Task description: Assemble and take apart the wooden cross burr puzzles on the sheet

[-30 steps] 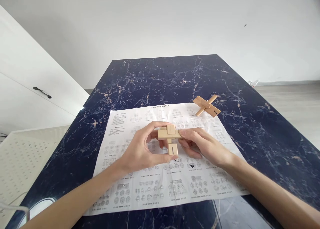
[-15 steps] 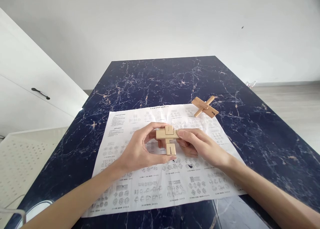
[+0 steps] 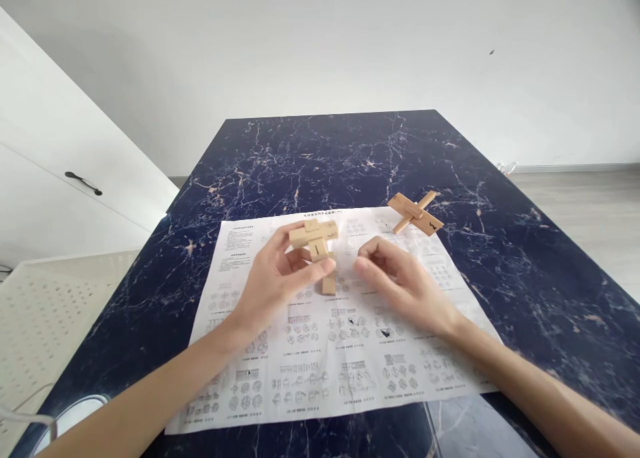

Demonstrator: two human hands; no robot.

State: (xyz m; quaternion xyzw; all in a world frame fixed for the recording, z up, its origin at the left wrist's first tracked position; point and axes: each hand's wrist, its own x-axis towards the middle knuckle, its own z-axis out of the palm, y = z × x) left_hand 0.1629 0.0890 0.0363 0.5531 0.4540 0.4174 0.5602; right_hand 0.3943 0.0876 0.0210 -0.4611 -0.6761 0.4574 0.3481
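My left hand (image 3: 273, 271) is closed around a wooden burr puzzle (image 3: 318, 249) made of notched pale blocks that cross each other. Its thumb presses on the near side of the puzzle, over a block face with a dark pen stroke. A wooden block end (image 3: 328, 287) shows below the thumb; whether it is joined to the rest I cannot tell. To the right, apart from the puzzle, my right hand (image 3: 400, 275) hovers over the sheet with loosely bent fingers, and no object shows in it. Both hands are above a printed instruction sheet (image 3: 310, 395) covered with small puzzle diagrams.
At the sheet's upper right corner lies a cross of brown wooden pieces (image 3: 416, 213) with dark marks. The sheet rests on a dark blue marbled table (image 3: 320, 158). A white cabinet (image 3: 60, 138) and a perforated cream surface (image 3: 70, 311) stand at the left.
My right hand has let go of the puzzle and drawn slightly away. My left hand has raised and tilted the puzzle, moving it left and farther away.
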